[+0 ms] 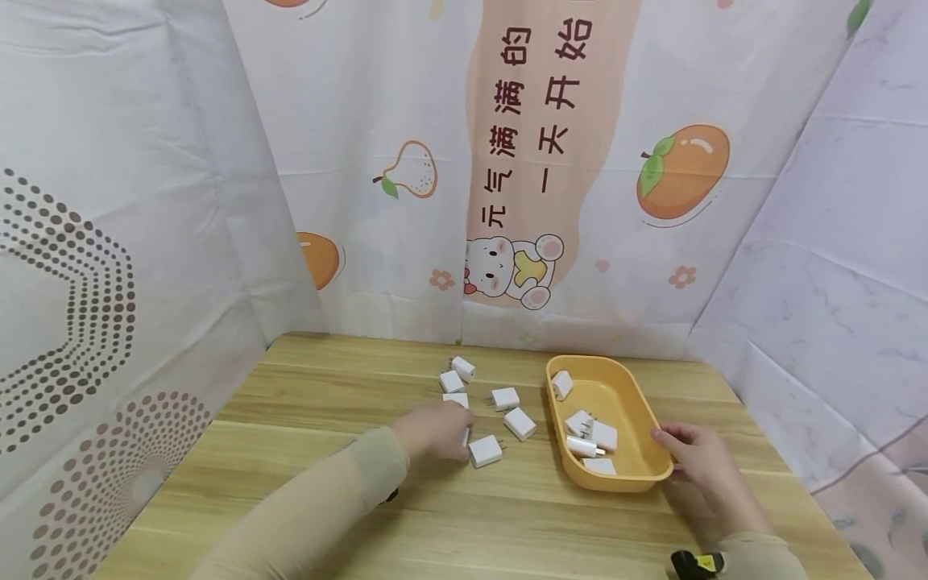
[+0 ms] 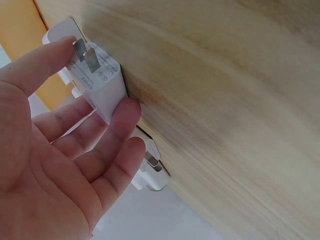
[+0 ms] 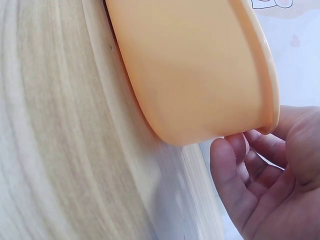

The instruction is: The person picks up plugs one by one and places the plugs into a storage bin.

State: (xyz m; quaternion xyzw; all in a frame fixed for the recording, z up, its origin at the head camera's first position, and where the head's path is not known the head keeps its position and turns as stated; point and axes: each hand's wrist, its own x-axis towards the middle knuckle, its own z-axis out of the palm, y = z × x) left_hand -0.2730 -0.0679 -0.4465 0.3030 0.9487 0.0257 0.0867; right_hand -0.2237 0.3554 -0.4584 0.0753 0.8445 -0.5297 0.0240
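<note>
In the left wrist view my left hand [image 2: 65, 150] holds a white plug-in charger [image 2: 107, 95], its thumb by the two metal prongs and its fingers at the other side. The charger stands on the wooden table. From the head view this left hand [image 1: 435, 429] covers most of it. Close by lie several more white chargers, one [image 1: 486, 451] just right of the fingers and another [image 1: 519, 424] farther right. My right hand [image 1: 699, 463] pinches the near right corner of an orange plastic bin [image 1: 638, 435], thumb on the rim and fingers below it. Several chargers [image 1: 603, 436] lie inside the bin, mostly along its left side.
Beyond the left hand, more chargers [image 1: 462, 369] lie toward the back of the wooden table [image 1: 348, 379]. A printed curtain [image 1: 406, 266] hangs behind the table, with further cloths at both sides. A black and yellow band [image 1: 696, 564] is at the right wrist.
</note>
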